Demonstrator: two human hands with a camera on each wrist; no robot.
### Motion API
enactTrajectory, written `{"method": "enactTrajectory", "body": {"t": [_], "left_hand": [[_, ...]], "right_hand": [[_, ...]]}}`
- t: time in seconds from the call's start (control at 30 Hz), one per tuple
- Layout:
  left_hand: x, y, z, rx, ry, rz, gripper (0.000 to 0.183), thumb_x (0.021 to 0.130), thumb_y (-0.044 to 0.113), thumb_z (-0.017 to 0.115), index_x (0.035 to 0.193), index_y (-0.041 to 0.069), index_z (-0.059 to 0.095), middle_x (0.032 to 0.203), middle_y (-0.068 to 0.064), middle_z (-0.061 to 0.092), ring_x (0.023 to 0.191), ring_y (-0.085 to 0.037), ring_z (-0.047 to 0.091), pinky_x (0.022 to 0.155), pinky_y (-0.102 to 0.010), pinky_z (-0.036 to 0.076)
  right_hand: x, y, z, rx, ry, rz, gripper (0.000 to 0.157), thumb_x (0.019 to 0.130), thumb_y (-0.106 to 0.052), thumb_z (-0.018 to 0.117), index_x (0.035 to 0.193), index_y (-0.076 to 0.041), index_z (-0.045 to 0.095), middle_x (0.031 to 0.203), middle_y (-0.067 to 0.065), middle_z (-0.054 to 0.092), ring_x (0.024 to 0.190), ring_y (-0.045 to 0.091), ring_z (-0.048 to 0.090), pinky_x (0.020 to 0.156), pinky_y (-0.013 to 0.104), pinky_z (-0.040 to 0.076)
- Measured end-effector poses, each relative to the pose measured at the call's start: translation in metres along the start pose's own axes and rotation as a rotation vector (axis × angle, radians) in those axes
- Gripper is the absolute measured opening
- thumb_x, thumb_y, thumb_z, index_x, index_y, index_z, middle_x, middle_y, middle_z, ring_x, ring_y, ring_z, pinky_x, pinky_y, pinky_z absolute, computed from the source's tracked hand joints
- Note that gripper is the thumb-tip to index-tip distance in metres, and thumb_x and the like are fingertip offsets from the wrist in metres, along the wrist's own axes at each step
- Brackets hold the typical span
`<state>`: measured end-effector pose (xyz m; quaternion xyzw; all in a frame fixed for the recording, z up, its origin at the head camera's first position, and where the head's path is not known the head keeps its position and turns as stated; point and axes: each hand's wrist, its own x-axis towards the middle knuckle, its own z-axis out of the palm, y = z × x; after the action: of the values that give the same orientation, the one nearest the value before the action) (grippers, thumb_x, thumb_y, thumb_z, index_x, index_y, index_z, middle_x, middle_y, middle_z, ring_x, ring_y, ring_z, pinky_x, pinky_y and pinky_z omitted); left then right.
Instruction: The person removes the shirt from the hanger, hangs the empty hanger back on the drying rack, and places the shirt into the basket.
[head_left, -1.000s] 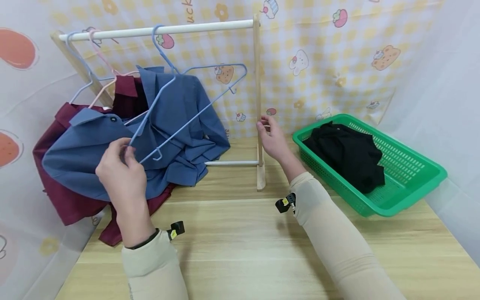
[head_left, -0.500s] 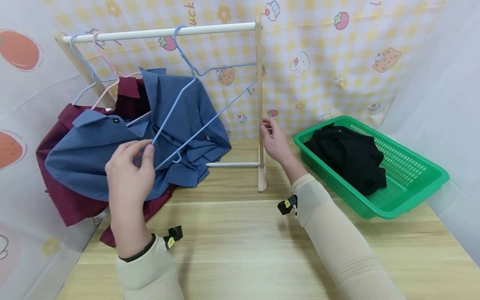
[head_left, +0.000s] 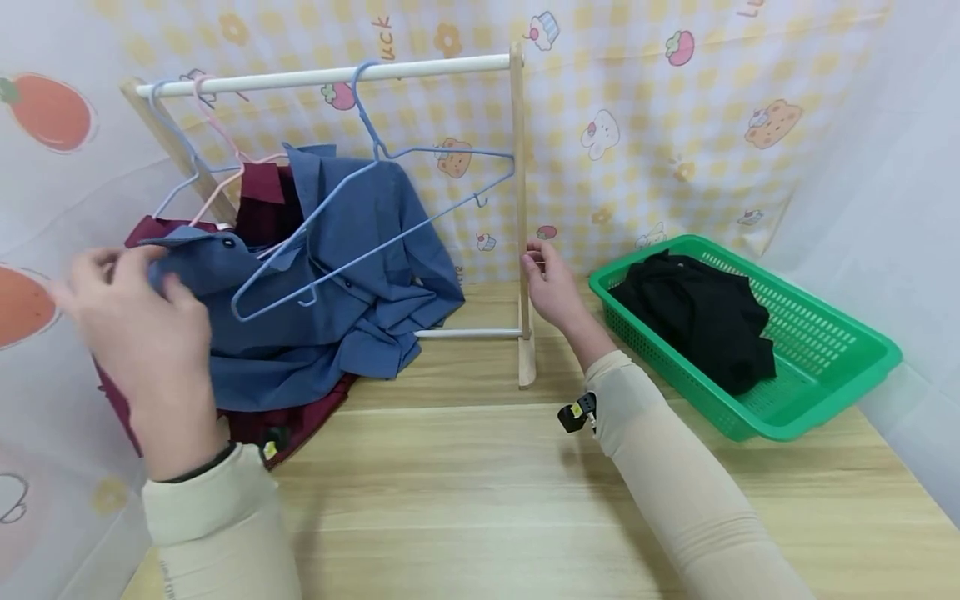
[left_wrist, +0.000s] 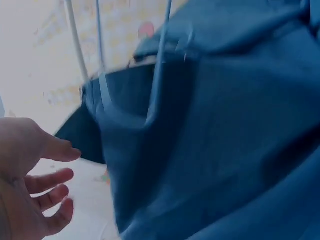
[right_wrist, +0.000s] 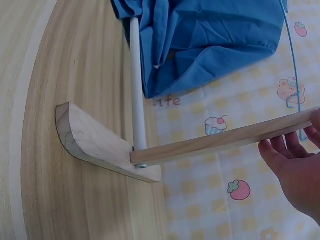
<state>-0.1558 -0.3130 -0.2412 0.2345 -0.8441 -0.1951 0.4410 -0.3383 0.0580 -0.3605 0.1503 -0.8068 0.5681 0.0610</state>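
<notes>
My left hand [head_left: 142, 342], its fingers loosely bent, is beside the left part of a blue shirt [head_left: 397, 292]. In the left wrist view its thumb is close to the shirt's edge; contact is unclear. A light blue hanger [head_left: 366, 121] with no garment on it hangs from the rack's white bar [head_left: 442, 68], in front of the shirt. The blue shirt is on a pink hanger [head_left: 217, 125] or bunched over it; I cannot tell. My right hand [head_left: 553, 287] grips the rack's wooden post [right_wrist: 220, 140] between thumb and fingers.
Behind the blue shirt hangs a maroon garment [head_left: 262, 212], mostly covered. A green basket [head_left: 802, 396] holding black cloth [head_left: 693, 312] stands right of the rack on the wooden table [head_left: 465, 483]. A patterned curtain [head_left: 720, 108] is close behind the rack.
The light blue hanger slid right along the bar while my left hand pinched it. The left hand then let go and moved left to the shirt. My right hand stays on the post.
</notes>
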Motion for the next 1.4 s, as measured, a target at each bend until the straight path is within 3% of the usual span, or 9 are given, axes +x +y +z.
{"method": "enactTrajectory", "body": {"t": [0.1,0.2,0.3,0.5,0.63,0.8,0.97,1.17,1.4], "left_hand": [[0.010,-0.007,-0.008,0.082,-0.020,-0.064,0.046,0.109,0.021,0.049,0.150,0.003,0.056,0.156,-0.025,0.049,0.154,-0.038,0.033,0.128,-0.059,0.029],[0.019,-0.012,-0.014,0.180,-0.202,-0.152,0.059,0.109,0.028,0.048,0.160,0.001,0.038,0.157,-0.032,0.046,0.148,-0.050,0.039,0.119,-0.069,0.034],[0.024,-0.018,-0.015,0.240,-0.332,-0.169,0.066,0.109,0.032,0.047,0.163,-0.002,0.030,0.156,-0.037,0.044,0.142,-0.056,0.041,0.115,-0.072,0.038],[0.032,-0.031,-0.013,0.311,-0.380,-0.136,0.062,0.112,0.033,0.037,0.160,-0.007,0.036,0.160,-0.041,0.033,0.151,-0.057,0.026,0.114,-0.074,0.032],[0.033,-0.035,-0.010,0.312,-0.404,-0.131,0.063,0.113,0.036,0.031,0.152,-0.011,0.042,0.153,-0.042,0.035,0.146,-0.057,0.031,0.112,-0.074,0.036],[0.033,-0.038,-0.007,0.207,-0.385,-0.132,0.063,0.113,0.039,0.030,0.150,-0.011,0.044,0.145,-0.040,0.049,0.133,-0.058,0.044,0.108,-0.071,0.042],[0.032,-0.038,-0.004,0.139,-0.332,-0.129,0.061,0.112,0.040,0.032,0.149,-0.008,0.044,0.138,-0.040,0.054,0.126,-0.061,0.049,0.081,-0.058,0.042],[0.027,-0.029,-0.002,0.169,-0.184,-0.147,0.058,0.113,0.037,0.030,0.147,-0.007,0.047,0.137,-0.041,0.058,0.132,-0.063,0.049,0.106,-0.070,0.038],[0.026,-0.024,-0.009,0.169,-0.080,-0.131,0.056,0.114,0.035,0.028,0.143,-0.007,0.050,0.133,-0.041,0.058,0.133,-0.062,0.049,0.110,-0.070,0.036]], "right_hand": [[0.000,0.001,0.001,-0.005,-0.010,-0.002,0.044,0.116,-0.021,0.042,0.154,0.000,0.044,0.150,0.025,0.054,0.141,0.039,0.052,0.120,0.050,0.045],[0.000,0.001,0.001,-0.004,-0.009,-0.001,0.044,0.116,-0.021,0.042,0.154,0.000,0.044,0.150,0.025,0.054,0.142,0.039,0.052,0.121,0.050,0.044],[0.000,0.001,0.000,-0.007,-0.006,-0.001,0.043,0.116,-0.020,0.042,0.153,0.000,0.044,0.150,0.025,0.053,0.142,0.039,0.052,0.121,0.050,0.044],[0.002,0.000,0.001,-0.021,-0.016,-0.011,0.044,0.116,-0.022,0.042,0.153,0.000,0.044,0.149,0.024,0.055,0.140,0.039,0.053,0.119,0.050,0.046],[0.002,0.000,0.002,-0.029,-0.018,-0.008,0.043,0.116,-0.022,0.042,0.152,0.001,0.045,0.149,0.024,0.055,0.140,0.039,0.053,0.119,0.050,0.046],[0.004,-0.001,0.001,-0.052,-0.022,-0.020,0.041,0.116,-0.021,0.041,0.149,0.001,0.045,0.147,0.025,0.055,0.139,0.039,0.054,0.116,0.051,0.047],[0.007,0.001,0.001,-0.074,-0.020,-0.040,0.039,0.116,-0.019,0.040,0.149,0.003,0.045,0.144,0.026,0.056,0.137,0.040,0.055,0.115,0.052,0.048],[0.007,0.003,0.003,-0.108,-0.015,-0.055,0.041,0.116,-0.018,0.041,0.150,0.004,0.046,0.145,0.027,0.057,0.138,0.041,0.056,0.116,0.052,0.048],[0.006,0.007,0.002,-0.140,0.006,-0.065,0.040,0.116,-0.019,0.041,0.149,0.002,0.047,0.143,0.026,0.058,0.137,0.040,0.056,0.115,0.052,0.048]]}}
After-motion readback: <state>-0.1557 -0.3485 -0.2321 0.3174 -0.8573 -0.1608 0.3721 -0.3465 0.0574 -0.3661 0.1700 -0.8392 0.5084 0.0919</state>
